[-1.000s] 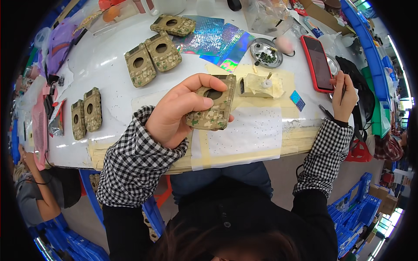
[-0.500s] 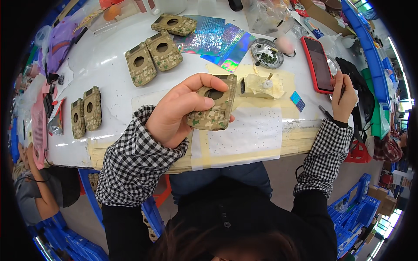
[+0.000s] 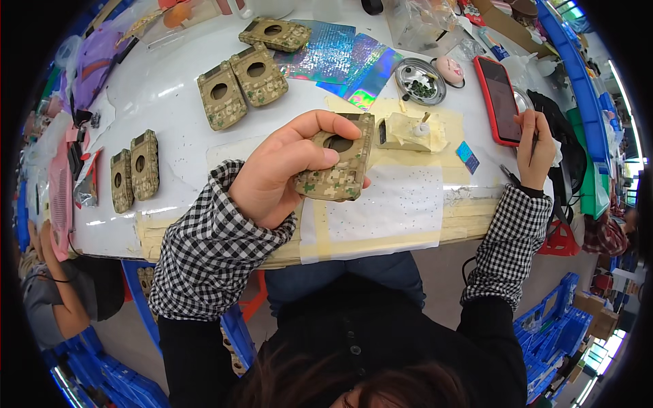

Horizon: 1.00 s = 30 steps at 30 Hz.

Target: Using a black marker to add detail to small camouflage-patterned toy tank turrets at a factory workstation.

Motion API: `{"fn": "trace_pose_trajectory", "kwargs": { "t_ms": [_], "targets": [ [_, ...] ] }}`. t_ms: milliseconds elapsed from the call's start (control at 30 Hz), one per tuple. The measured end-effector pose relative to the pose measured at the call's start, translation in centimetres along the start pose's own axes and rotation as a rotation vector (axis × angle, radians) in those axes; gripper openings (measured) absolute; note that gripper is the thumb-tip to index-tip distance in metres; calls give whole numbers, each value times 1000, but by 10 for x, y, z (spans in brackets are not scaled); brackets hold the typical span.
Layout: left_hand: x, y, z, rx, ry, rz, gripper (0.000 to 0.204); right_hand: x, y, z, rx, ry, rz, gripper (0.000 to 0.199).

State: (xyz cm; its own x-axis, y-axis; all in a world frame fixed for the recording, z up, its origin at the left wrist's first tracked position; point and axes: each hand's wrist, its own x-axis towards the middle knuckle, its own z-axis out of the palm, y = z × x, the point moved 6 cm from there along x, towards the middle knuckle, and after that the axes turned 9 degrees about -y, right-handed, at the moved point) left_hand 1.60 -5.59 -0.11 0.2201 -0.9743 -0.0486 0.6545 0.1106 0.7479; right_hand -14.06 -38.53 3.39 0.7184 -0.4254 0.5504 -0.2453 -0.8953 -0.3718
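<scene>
Fingers [image 3: 323, 123] of the left hand [image 3: 269, 166] clamp a camouflage tank hull [image 3: 338, 175] over speckled paper [image 3: 401, 211]; thumb [image 3: 318, 158] partly covers its round opening [image 3: 342, 145], other fingers mostly hidden beneath. Right hand [image 3: 533, 148] is beside the red-cased smartphone [image 3: 497, 98]; whether its fingers grip anything cannot be told.

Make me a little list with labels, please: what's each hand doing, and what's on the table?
Left hand: holding a camouflage shell with a round hole
Right hand: by the red-cased phone; grip unclear
Other camouflage shells: five, on the table
Paper: white dotted sheet, near table edge
Shiny things: rainbow sheets
</scene>
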Motion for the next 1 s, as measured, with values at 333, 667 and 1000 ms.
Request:
{"fn": "trace_pose_trajectory", "kwargs": {
  "t_ms": [333, 667, 1000],
  "targets": [
    [1, 0, 1, 0, 8, 1, 33, -3, 0, -2, -14, -27, 98, 29],
    [1, -1, -1, 5, -1, -3, 33, -3, 2, -6, -21, 6, 117, 27],
    [0, -1, -2, 1, 1, -5, 33, 10, -17, 15, -352, -159, 46, 59]
  ]
}}
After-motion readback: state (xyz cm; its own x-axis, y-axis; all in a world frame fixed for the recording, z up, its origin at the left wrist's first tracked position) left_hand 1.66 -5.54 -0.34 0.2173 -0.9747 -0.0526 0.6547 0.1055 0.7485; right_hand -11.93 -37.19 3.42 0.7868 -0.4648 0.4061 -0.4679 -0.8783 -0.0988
